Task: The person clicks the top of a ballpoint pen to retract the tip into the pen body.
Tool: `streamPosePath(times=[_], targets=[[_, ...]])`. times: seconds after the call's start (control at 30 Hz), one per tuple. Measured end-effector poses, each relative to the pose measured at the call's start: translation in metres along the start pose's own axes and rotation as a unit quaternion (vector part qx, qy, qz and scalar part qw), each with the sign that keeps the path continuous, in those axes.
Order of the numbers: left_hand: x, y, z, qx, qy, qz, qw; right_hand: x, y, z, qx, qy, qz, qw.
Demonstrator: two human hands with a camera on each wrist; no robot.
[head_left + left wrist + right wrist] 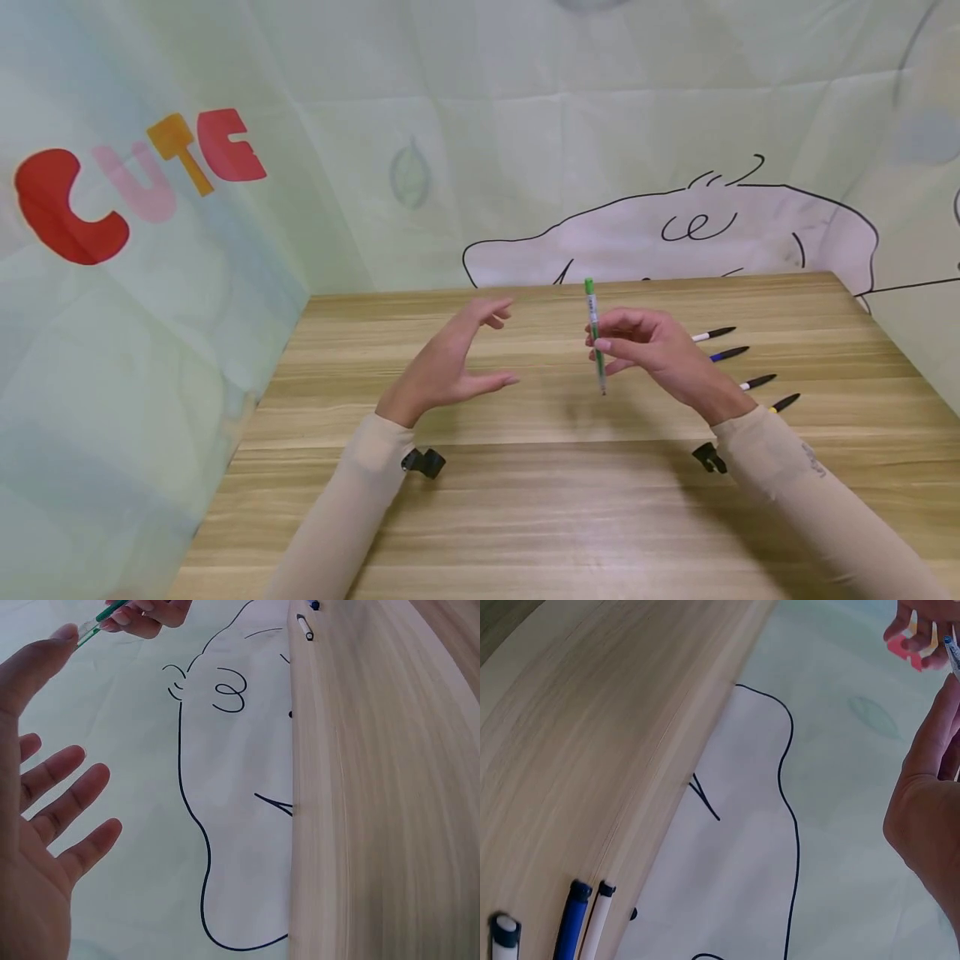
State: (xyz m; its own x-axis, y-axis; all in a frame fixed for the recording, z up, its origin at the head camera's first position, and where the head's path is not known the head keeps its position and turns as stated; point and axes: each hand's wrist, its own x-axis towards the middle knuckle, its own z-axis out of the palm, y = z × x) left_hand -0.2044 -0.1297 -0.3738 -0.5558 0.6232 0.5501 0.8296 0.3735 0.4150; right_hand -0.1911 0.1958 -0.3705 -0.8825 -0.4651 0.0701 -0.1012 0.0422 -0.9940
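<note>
A slim pen with a green top and a clear lower barrel stands almost upright over the wooden table. My right hand pinches it at mid-length between thumb and fingertips. Off to the left, my left hand is held above the table with thumb and fingers spread apart and nothing between them. The left wrist view shows the left palm and its separated fingers, with part of the green pen and the right fingertips at the top. Only a piece of the pen appears at the right wrist view's edge.
Several pens lie in a row on the right side of the table, partly behind the right forearm, among them a blue pen and a white one. A printed cloth hangs behind the table and along its left side.
</note>
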Motion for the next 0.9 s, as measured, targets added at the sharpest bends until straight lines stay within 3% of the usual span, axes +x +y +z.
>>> streamPosePath(times=[0.53, 0.9], targets=[[-0.032, -0.008, -0.015, 0.008, -0.012, -0.043, 0.9989, -0.006, 0.003, -0.04, -0.064, 0.049, 0.01, 0.997], [-0.043, -0.009, -0.019, 0.011, -0.017, -0.048, 0.9987, -0.008, 0.011, -0.062, -0.089, 0.028, 0.008, 0.996]])
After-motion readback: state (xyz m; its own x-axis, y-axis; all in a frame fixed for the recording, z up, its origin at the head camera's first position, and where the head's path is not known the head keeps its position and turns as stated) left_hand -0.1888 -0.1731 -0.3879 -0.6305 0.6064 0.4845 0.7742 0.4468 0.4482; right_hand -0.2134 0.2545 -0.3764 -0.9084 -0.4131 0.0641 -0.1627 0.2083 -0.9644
